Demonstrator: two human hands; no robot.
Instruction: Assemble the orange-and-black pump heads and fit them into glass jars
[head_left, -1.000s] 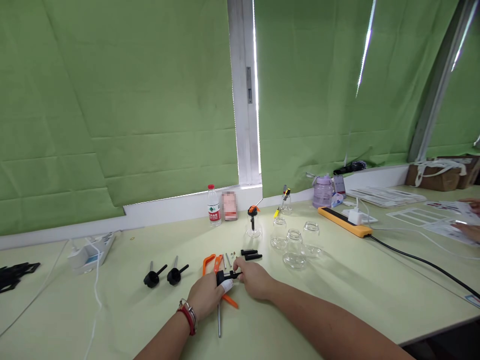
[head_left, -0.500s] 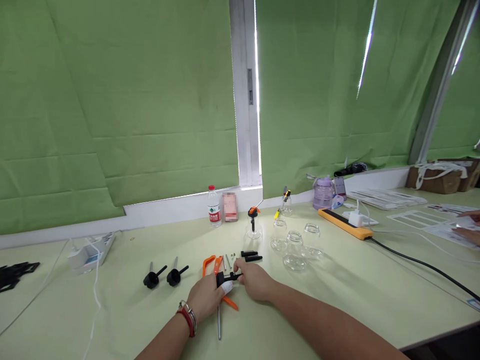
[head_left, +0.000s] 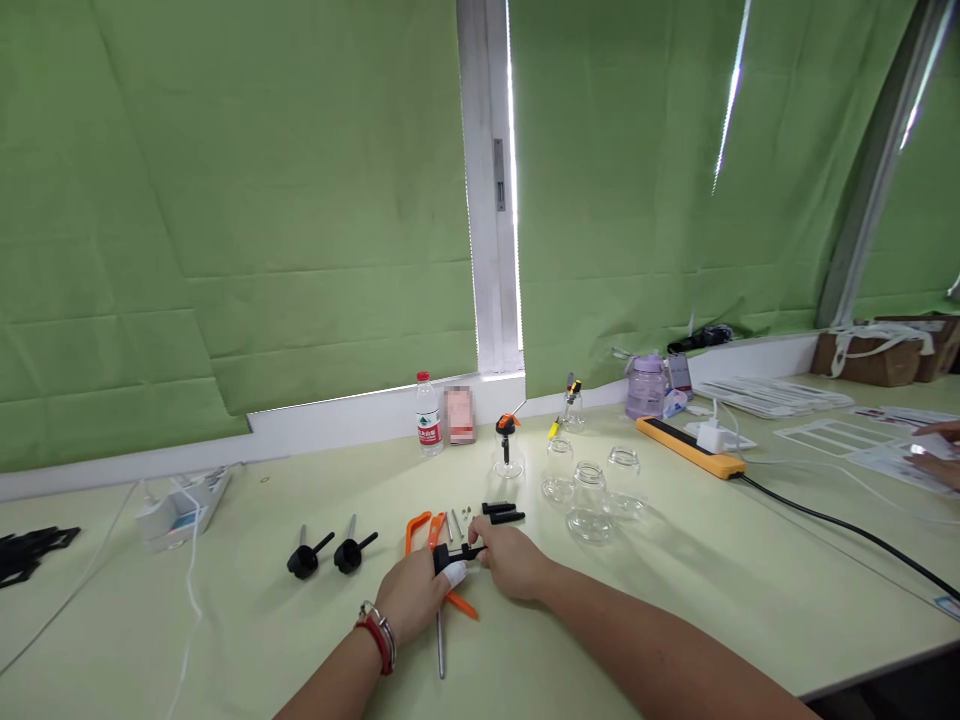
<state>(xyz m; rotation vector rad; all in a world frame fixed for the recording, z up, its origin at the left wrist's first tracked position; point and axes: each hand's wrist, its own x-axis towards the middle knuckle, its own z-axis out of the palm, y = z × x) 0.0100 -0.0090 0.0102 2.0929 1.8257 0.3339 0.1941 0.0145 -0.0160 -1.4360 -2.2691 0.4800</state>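
Black fitting (head_left: 444, 560), one, held by left fingers (head_left: 454, 574) and right fingers (head_left: 478, 531), two black cups (head_left: 303, 563)

Green curtains (head_left: 225, 180) covered the windows, parted by a pale window frame (head_left: 480, 240). Along the back of the table (head_left: 255, 630) stood a red-capped water bottle (head_left: 428, 418), just beside a blurred pink box (head_left: 460, 415), and farther right a purple jug (head_left: 645, 388). A yellow-orange power strip (head_left: 724, 464) trailed a black cable (head_left: 840, 527). Papers (head_left: 772, 395) lay near brown boxes (head_left: 866, 365); a white power strip (head_left: 214, 495) sat at far left.
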